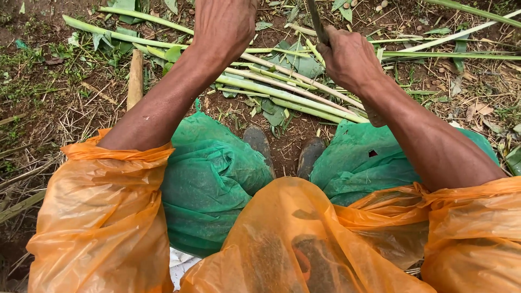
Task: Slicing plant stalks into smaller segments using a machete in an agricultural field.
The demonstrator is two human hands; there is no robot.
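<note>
Green stalks (287,89), long and pale, lie in a loose bundle on the bare soil just beyond the person's feet, running from the far left toward the near right, with cut leaves scattered among them. Nearest the camera, a translucent orange rain cover (304,244) drapes the chest and both upper arms, bunching at the elbows. Just past it, green plastic trousers (217,173) cover the bent knees on either side, and between them the toes of two dark muddy boots (283,149) point at the stalks. A little farther out, a short pale wooden stick (135,78) lies on the ground at the left, apart from the bundle. The right hand (347,57) hovers above the right part of the bundle, closed in a tight fist around a dark narrow blade or handle (316,19) that rises toward the top edge of the view; which of the two it is cannot be told. The left hand (223,24) reaches farther out, over the far end of the stalks, seen from the back with the fingers curled down and cut off by the top edge, so whether it grips anything cannot be told. More long green stems (461,35) and dry litter lie at the far right.
</note>
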